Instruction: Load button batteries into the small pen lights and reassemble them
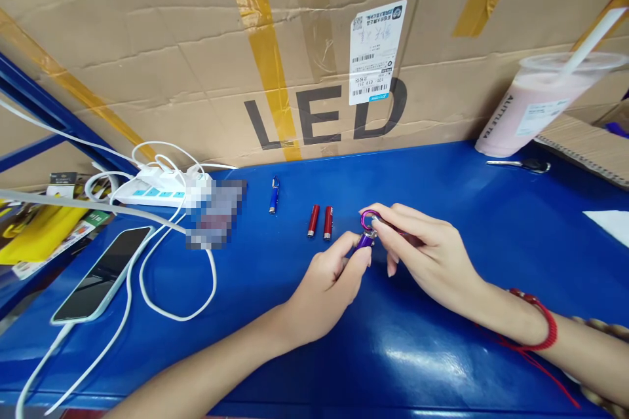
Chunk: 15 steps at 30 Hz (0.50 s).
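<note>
My left hand (328,288) is closed round the body of a small purple keychain torch (365,239) above the blue table (442,209). My right hand (422,250) pinches the purple clip ring (369,218) at the torch's top end. Just left of my hands, two small red torches (320,221) lie side by side on the table. A blue torch (274,196) lies further left, near the back.
A white power strip (162,188) with looping white cables (167,288) sits at the back left. A phone (101,275) lies screen-up at the left. A pink drink cup with a straw (533,111) and a dark tool (521,164) stand at the back right. A cardboard box (314,46) walls the back.
</note>
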Available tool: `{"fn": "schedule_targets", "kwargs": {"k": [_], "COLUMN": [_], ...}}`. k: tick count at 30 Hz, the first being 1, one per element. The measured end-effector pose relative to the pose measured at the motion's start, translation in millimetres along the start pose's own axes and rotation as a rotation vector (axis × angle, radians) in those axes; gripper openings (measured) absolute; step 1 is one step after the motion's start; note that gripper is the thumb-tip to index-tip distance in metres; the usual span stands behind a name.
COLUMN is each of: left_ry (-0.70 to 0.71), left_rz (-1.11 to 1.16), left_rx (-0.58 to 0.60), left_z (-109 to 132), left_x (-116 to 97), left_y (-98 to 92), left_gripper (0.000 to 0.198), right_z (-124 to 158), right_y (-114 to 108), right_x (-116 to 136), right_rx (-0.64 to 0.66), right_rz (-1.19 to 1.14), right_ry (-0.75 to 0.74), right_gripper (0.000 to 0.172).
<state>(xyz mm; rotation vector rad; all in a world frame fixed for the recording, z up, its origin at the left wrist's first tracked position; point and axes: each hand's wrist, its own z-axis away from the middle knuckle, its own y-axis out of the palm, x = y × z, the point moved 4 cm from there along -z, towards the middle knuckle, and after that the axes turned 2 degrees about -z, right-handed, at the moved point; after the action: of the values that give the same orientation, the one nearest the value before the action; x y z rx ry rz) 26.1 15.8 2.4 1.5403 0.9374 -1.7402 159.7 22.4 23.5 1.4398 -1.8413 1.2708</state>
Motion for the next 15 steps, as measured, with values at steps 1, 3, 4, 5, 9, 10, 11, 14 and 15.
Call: {"fn": "schedule_targets", "kwargs": {"k": [1,3,4,5,9,10,11,14,15], "left_ry": [-0.007,-0.009,-0.005,0.000,0.022,0.023,0.023,0.026,0.031], "left_rz": [0.050,0.133,0.158,0.168,0.159,0.156,0.155,0.143,0.136], "left_rx": [0.000,-0.009,-0.018,-0.028,-0.138,-0.165,-0.183,-0.178,-0.172], "left_z": [0.1,0.4,0.5,0.6,1.4,1.7,1.9,1.6,1.3], "left_x": [-0.7,-2.0,-2.5,-2.7,-1.4,-0.8,-0.5,-0.3,-0.6], "left_y": [1.3,3.5,4.0,4.1,-1.7,-3.4,-4.7,-5.1,-4.8], "left_gripper": [0.024,0.025,0.025,0.025,0.026,0.027,0.028,0.029,0.030], "right_z": [0.5,1.7,2.2,2.6,1.9,1.2,0.5,-0.9,-0.9], "right_y": [-0.8,-2.8,-3.8,-4.8,-7.5,-7.9,-8.3,-8.6,-8.2], "right_x": [0.5,1.8,2.4,3.1,6.4,7.1,7.5,6.9,6.3], "right_rx": [-0.012,-0.045,-0.057,-0.067,-0.060,-0.051,-0.042,-0.022,-0.018], "right_rz": [0.018,0.065,0.089,0.112,0.166,0.165,0.159,0.125,0.111], "right_ry": [-0.019,-0.068,-0.093,-0.120,-0.221,-0.234,-0.237,-0.192,-0.168], "right_gripper": [0.025,0.025,0.025,0.025,0.027,0.027,0.027,0.027,0.027]}}
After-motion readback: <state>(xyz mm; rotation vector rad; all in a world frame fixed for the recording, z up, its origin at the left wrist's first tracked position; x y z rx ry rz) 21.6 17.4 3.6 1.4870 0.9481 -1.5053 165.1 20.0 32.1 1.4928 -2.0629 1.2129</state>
